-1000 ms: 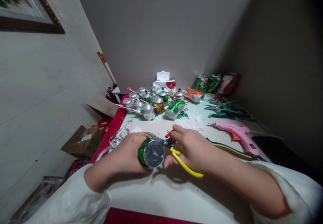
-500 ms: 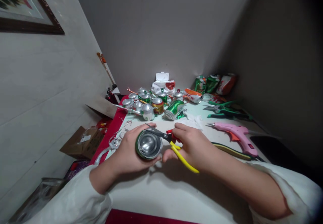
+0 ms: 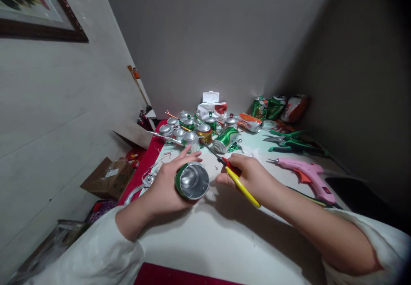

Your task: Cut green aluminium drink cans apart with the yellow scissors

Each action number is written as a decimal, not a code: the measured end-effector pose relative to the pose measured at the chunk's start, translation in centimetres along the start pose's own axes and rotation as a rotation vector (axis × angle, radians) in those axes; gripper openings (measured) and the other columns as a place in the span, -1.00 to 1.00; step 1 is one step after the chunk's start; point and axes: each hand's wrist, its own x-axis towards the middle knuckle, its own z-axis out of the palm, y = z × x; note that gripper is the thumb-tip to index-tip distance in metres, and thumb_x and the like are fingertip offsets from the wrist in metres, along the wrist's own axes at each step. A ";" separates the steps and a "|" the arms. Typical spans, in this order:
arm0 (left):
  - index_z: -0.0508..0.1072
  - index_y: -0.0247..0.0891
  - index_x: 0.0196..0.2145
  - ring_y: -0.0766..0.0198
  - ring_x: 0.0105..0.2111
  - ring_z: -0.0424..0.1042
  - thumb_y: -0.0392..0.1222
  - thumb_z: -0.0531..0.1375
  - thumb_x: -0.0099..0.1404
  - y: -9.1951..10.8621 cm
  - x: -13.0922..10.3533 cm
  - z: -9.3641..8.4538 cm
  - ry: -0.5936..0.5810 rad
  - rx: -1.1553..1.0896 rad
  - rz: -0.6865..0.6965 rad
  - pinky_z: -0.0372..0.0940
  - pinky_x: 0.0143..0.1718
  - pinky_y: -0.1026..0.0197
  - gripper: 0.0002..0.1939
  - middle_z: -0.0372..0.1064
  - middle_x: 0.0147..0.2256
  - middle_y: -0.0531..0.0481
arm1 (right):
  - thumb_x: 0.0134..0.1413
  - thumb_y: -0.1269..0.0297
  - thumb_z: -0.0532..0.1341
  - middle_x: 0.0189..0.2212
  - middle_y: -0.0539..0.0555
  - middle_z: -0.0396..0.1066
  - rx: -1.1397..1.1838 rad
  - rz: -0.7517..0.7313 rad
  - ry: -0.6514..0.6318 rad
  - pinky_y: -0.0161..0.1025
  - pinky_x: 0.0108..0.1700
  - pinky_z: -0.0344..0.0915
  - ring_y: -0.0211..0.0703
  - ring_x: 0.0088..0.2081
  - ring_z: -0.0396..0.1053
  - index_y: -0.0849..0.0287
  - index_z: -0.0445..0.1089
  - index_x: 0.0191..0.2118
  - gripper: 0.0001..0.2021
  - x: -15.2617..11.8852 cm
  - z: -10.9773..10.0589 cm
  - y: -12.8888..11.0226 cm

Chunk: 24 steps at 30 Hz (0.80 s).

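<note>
Standing in the left hand (image 3: 167,182): one green can (image 3: 177,183), top removed, silver inside, held over the near-middle of the work surface. Mouth faces up toward the viewer, tipped slightly right; base lies deeper and a little to the left. Long axis runs nearly along the line of sight, so the body appears short. Left hand: curled about the can's left side, some fingers reaching along the far side; thumb not visible.

Right hand (image 3: 248,173): closed around scissors (image 3: 243,187) with yellow and red handles. Scissors' long axis runs from near right to far left, tips pointing far left, beyond the can's far rim and apart from it. Blades appear close together.

Edges and room: white tabletop (image 3: 205,242) extends between the hands and a red strip (image 3: 180,275) along the near side; red cloth (image 3: 149,156) borders the left. A narrow gap separates the can's rim from the right thumb. Far side: cluster of small lidded pots (image 3: 204,133) and a green-and-white can (image 3: 226,140) on its side. Right: pink glue gun (image 3: 305,171), nozzle pointing left; green-handled cutters (image 3: 282,139) farther off.
</note>
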 end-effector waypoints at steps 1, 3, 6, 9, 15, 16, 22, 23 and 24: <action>0.39 -0.23 0.07 -0.10 0.32 0.05 -0.24 0.37 -0.04 0.0 -0.1 0.0 0.007 0.008 -0.001 0.19 0.25 -0.10 -0.34 0.37 0.15 -0.19 | -0.06 -0.43 0.13 -0.48 0.04 0.25 0.001 -0.002 -0.002 -0.22 -0.39 0.13 -0.15 -0.45 0.21 0.16 0.30 -0.51 -0.37 0.0 0.1 -0.1; 0.38 -0.22 0.09 -0.10 0.31 0.09 -0.26 0.37 -0.05 -0.1 -0.2 0.0 0.026 0.029 0.009 0.23 0.23 -0.08 -0.31 0.39 0.13 -0.17 | -0.04 -0.41 0.14 -0.48 0.04 0.25 0.005 -0.013 -0.005 -0.22 -0.39 0.13 -0.16 -0.45 0.22 0.17 0.31 -0.50 -0.38 -0.2 0.2 -0.3; 0.38 -0.22 0.09 -0.10 0.29 0.14 -0.30 0.36 -0.06 -0.2 -0.4 0.1 0.071 0.070 0.048 0.27 0.20 -0.07 -0.31 0.41 0.11 -0.17 | -0.01 -0.39 0.13 -0.48 0.03 0.25 0.009 -0.037 -0.011 -0.22 -0.39 0.14 -0.16 -0.45 0.22 0.18 0.33 -0.48 -0.39 -0.4 0.3 -0.6; 0.38 -0.24 0.07 -0.12 0.27 0.18 -0.31 0.34 -0.06 -0.2 -0.6 0.2 0.116 0.132 0.092 0.32 0.16 -0.09 -0.33 0.43 0.09 -0.19 | 0.02 -0.39 0.11 -0.48 0.03 0.25 0.022 -0.066 -0.014 -0.23 -0.39 0.15 -0.16 -0.45 0.23 0.18 0.33 -0.48 -0.39 -0.6 0.5 -0.6; 0.38 -0.28 0.03 -0.18 0.24 0.22 -0.30 0.33 -0.03 -0.3 -0.8 0.1 0.181 0.241 0.176 0.29 0.18 -0.16 -0.39 0.47 0.02 -0.20 | 0.04 -0.38 0.11 -0.47 0.03 0.25 0.023 -0.095 -0.020 -0.25 -0.41 0.14 -0.18 -0.46 0.22 0.20 0.36 -0.46 -0.38 -0.6 1.0 -0.6; 0.38 -0.29 0.02 -0.18 0.24 0.23 -0.30 0.32 -0.02 -0.3 -0.8 0.0 0.189 0.252 0.189 0.29 0.18 -0.17 -0.41 0.47 0.00 -0.21 | 0.04 -0.37 0.11 -0.47 0.03 0.24 0.018 -0.100 -0.025 -0.25 -0.41 0.13 -0.19 -0.46 0.21 0.20 0.35 -0.46 -0.39 -0.6 1.2 -0.5; 0.35 -0.26 0.00 -0.08 0.08 0.42 -0.23 0.30 0.08 -0.2 -0.9 -0.3 0.231 0.322 0.257 0.24 0.21 -0.21 -0.50 0.48 -0.06 -0.18 | 0.05 -0.33 0.16 -0.47 0.01 0.24 0.020 -0.111 -0.050 -0.28 -0.41 0.13 -0.22 -0.46 0.21 0.21 0.36 -0.45 -0.42 -0.7 1.6 -0.4; 0.35 -0.26 -0.01 -0.04 0.04 0.45 -0.23 0.30 0.09 -0.1 -0.9 -0.4 0.234 0.326 0.267 0.21 0.23 -0.23 -0.51 0.48 -0.08 -0.17 | 0.04 -0.33 0.16 -0.47 0.01 0.24 0.020 -0.125 -0.057 -0.28 -0.41 0.13 -0.22 -0.46 0.21 0.21 0.37 -0.45 -0.42 -0.7 1.6 -0.5; 0.34 -0.26 -0.02 -0.01 -0.01 0.47 -0.22 0.30 0.10 -0.1 -0.9 -0.5 0.239 0.325 0.274 0.18 0.25 -0.24 -0.53 0.48 -0.10 -0.16 | 0.04 -0.33 0.16 -0.47 0.01 0.24 0.019 -0.142 -0.062 -0.28 -0.41 0.13 -0.22 -0.46 0.20 0.22 0.39 -0.44 -0.41 -0.8 1.6 -0.7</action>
